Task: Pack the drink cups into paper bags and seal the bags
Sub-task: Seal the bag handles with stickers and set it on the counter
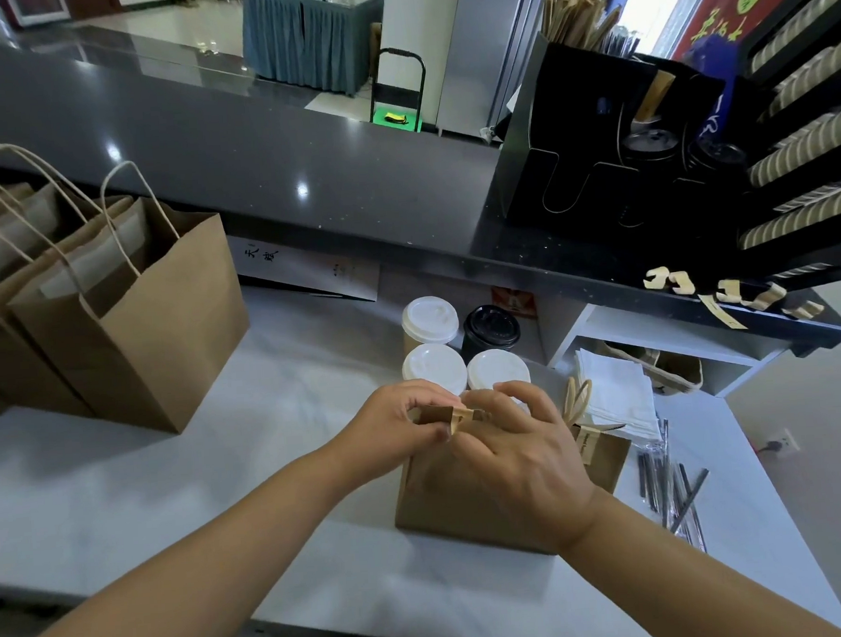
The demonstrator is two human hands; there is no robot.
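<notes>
A brown paper bag stands on the white counter just in front of me, its top folded over. My left hand pinches the folded top edge. My right hand lies over the bag's top, its fingers at a small wooden clip on the fold. Behind the bag stand several lidded drink cups: three with white lids and one with a black lid. What is inside the bag is hidden.
Several open handled paper bags stand at the left. White napkins, wrapped straws and flat bags lie at the right. More wooden clips sit on the dark raised counter, beside a black organiser and lid racks.
</notes>
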